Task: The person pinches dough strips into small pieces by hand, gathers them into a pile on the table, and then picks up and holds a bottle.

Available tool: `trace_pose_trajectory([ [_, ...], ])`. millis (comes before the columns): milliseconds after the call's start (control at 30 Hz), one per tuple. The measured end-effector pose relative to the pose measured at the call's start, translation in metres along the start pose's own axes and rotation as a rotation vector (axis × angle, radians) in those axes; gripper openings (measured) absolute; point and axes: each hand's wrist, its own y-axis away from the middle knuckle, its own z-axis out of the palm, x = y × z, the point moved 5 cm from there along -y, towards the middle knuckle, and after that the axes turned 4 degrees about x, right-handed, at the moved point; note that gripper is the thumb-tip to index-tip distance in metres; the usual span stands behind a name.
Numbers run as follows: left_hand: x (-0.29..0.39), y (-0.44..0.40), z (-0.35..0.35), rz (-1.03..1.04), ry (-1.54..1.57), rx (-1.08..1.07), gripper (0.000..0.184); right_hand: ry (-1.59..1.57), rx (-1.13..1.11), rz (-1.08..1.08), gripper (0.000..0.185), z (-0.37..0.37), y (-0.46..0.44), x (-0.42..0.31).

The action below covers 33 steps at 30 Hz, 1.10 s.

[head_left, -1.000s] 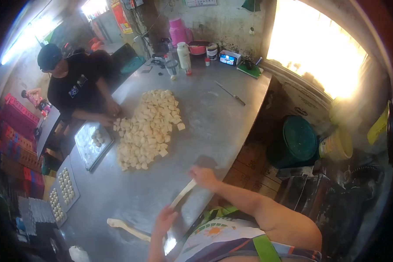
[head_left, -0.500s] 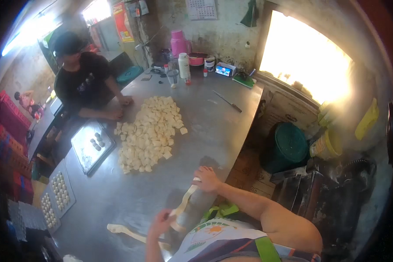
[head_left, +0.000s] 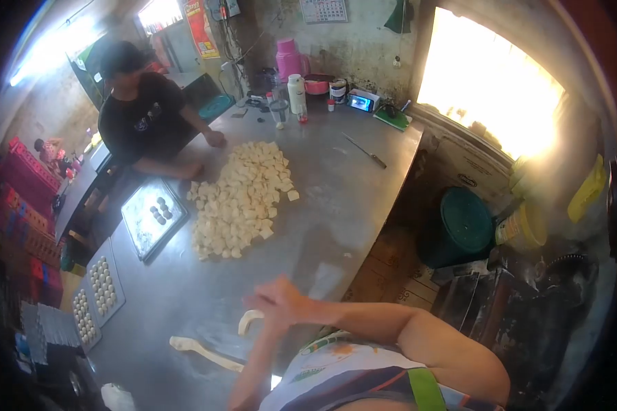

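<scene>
My right hand (head_left: 288, 299) lies over or against my left hand (head_left: 264, 308) above the near part of the metal table. The two overlap and are blurred, so the fingers cannot be made out clearly. Just left of them a short curved dough strip (head_left: 245, 320) shows, its other end hidden by my hands or forearm. A longer dough strip (head_left: 206, 353) rests on the table, running behind my left forearm. Farther off lies a big heap of cut dough pieces (head_left: 238, 198).
A co-worker (head_left: 147, 120) stands across the table (head_left: 322, 205), hands beside the heap. Near them are a tray (head_left: 147, 236) with dough balls and filled sheets (head_left: 106, 282). A knife (head_left: 365, 151), a white bottle (head_left: 296, 94) and a phone (head_left: 360, 103) are at the back.
My right hand has moved left from the table's near edge to meet my left hand. The strip stretched between them before now shows only as a short curve. The co-worker's hands have shifted slightly.
</scene>
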Motion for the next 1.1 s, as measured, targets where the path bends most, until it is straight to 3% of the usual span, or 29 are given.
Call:
trace_pose_trajectory([
  [33,0.001,0.001,0.003,0.006,0.040,0.048,0.062,-0.006,-0.001,-0.004,0.030,-0.001,-0.011,0.010],
  [67,0.000,0.002,0.005,0.011,0.080,0.097,0.062,-0.095,0.081,-0.173,0.026,-0.009,-0.025,0.012],
  [100,-0.018,-0.008,-0.002,-0.058,0.122,-0.009,0.052,-0.187,0.162,-0.341,0.022,-0.019,-0.033,0.009],
  [133,0.004,-0.020,-0.004,-0.056,0.113,-0.003,0.052,-0.193,0.159,-0.349,0.022,-0.031,-0.037,0.004],
  [200,0.058,-0.040,-0.023,-0.103,0.294,0.281,0.044,-0.021,0.195,-0.529,0.019,-0.053,-0.035,-0.018],
  [233,0.051,-0.041,-0.029,-0.103,0.293,0.281,0.044,-0.022,0.196,-0.530,0.019,-0.055,-0.032,-0.011],
  [300,0.028,-0.044,-0.034,-0.031,-0.077,-0.053,0.039,0.096,0.158,-0.531,0.020,-0.049,-0.027,0.006],
  [400,0.018,-0.040,-0.036,-0.053,-0.148,-0.067,0.031,0.175,0.170,-0.568,0.020,-0.054,-0.018,0.008],
  [533,0.025,-0.034,-0.026,0.000,-0.260,-0.008,0.026,0.079,0.132,-0.415,0.022,-0.037,-0.009,0.017],
  [600,-0.015,-0.024,-0.018,-0.234,0.136,0.079,0.024,0.104,0.354,-0.380,0.026,-0.030,-0.005,0.028],
  [633,-0.016,-0.020,-0.015,-0.235,0.141,0.073,0.024,0.108,0.357,-0.375,0.026,-0.023,-0.003,0.039],
  [700,-0.027,-0.009,0.001,-0.409,-0.349,-0.231,0.017,0.168,0.236,-0.031,0.031,-0.009,-0.004,0.088],
  [733,-0.021,-0.002,-0.001,-0.409,-0.342,-0.232,0.017,0.173,0.234,-0.027,0.031,-0.008,-0.002,0.099],
  [800,0.002,0.005,0.002,-0.188,-0.274,-0.439,0.025,0.504,0.016,0.173,0.033,-0.006,-0.005,0.132],
  [833,0.003,0.006,0.001,-0.183,-0.270,-0.446,0.025,0.507,0.022,0.179,0.033,-0.010,-0.002,0.148],
  [900,0.008,0.008,-0.006,-0.165,0.040,-0.346,0.034,0.490,0.016,0.347,0.033,-0.015,0.008,0.179],
  [933,-0.002,0.001,-0.006,-0.158,0.044,-0.335,0.034,0.501,0.014,0.339,0.033,-0.014,0.002,0.177],
  [1000,-0.038,-0.001,-0.021,-0.326,-0.083,-0.028,0.037,0.345,0.244,-0.069,0.036,0.004,0.007,0.146],
  [1033,-0.033,-0.006,-0.019,-0.326,-0.076,-0.019,0.037,0.353,0.236,-0.074,0.036,0.008,0.005,0.135],
  [1100,0.006,-0.019,-0.017,0.332,-0.436,0.094,0.041,0.128,-0.001,-0.211,0.041,0.024,0.002,0.104],
])
